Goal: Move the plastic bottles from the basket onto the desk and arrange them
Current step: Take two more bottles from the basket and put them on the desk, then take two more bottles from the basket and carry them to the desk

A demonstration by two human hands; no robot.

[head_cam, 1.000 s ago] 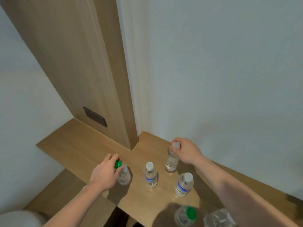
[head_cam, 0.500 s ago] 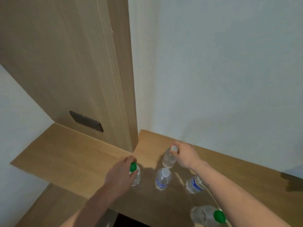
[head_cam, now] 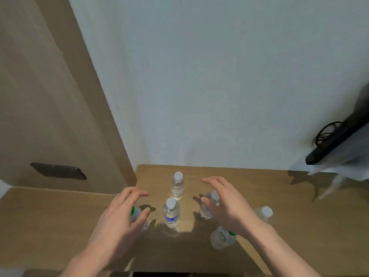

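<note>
Six bottles stand upright on the desk (head_cam: 279, 196), caps up: a centre bottle (head_cam: 171, 212), a far bottle (head_cam: 177, 185) at 12 o'clock, others at 3 and 9. Left hand (head_cam: 121, 216) and right hand (head_cam: 225, 202) hover palms down, fingers spread, gripping nothing. A wooden panel (head_cam: 50, 106) stands at 10 o'clock.

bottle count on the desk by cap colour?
White-capped bottles: 4 — back, front centre with blue label, one behind the right hand's fingers, far right
Green-capped bottles: 2 — under the left hand, near the right wrist
Total: 6
</note>
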